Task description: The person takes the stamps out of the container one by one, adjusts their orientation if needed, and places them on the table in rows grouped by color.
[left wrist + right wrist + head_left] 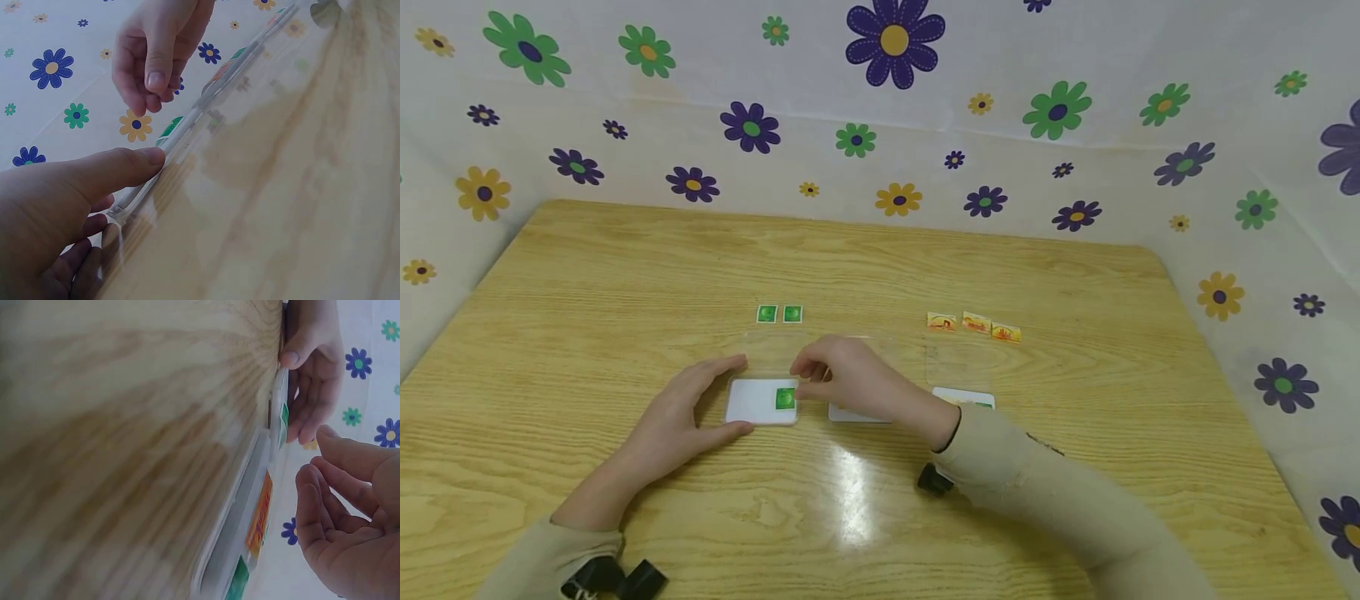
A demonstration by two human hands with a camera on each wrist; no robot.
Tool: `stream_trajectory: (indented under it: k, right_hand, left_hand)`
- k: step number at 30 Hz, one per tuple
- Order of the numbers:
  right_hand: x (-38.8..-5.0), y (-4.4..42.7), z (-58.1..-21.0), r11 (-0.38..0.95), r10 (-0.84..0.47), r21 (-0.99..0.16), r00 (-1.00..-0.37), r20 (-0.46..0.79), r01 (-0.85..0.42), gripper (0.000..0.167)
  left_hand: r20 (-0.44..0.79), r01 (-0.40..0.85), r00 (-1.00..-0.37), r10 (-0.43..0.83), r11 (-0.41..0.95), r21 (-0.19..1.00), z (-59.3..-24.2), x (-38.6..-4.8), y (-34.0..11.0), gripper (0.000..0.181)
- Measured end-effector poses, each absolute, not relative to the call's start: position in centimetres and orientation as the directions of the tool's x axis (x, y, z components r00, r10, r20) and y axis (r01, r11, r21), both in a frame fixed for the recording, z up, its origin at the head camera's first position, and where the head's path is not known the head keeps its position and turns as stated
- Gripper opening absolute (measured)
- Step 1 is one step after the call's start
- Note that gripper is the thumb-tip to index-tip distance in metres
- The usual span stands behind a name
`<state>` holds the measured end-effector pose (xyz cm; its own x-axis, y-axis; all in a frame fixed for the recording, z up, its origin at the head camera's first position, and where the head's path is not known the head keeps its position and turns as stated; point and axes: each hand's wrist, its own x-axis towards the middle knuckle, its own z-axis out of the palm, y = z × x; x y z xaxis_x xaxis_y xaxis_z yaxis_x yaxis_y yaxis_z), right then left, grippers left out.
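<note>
The left hand (673, 418) stands parted around the left white case (749, 403), thumb touching its near edge, fingers only gently bent. That case lies on the wooden table (647, 267), with 1 green picture card (786, 399) at its right end. The right hand (859, 377) hovers just beside that card, its fingers loosely curved, a gap between thumb and fingertips, holding nothing. It partly covers the middle white case (852, 415); the right white case (970, 395) shows beyond the right forearm. Farther back lie 2 green cards (767, 313) and, to the right, 3 orange-yellow cards (976, 322).
</note>
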<state>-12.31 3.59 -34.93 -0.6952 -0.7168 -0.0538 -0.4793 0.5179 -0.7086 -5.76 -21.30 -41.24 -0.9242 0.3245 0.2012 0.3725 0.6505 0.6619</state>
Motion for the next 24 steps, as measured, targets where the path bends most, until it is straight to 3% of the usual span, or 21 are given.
stream_trajectory:
  k: [12, 24]
  right_hand:
    - [-12.0, 2.0, -35.6, 0.570, -0.722, -0.689, -0.673, -0.159, -0.448, 0.021]
    - [-12.3, 1.8, -35.8, 0.571, -0.747, -0.641, -0.649, -0.147, -0.513, 0.013]
  left_hand:
    - [0.210, 0.379, -0.922, 0.326, 0.644, 0.664, -41.4, -5.7, -21.4, 0.076]
    - [0.212, 0.381, -0.921, 0.327, 0.645, 0.662, -41.5, -5.8, -21.4, 0.076]
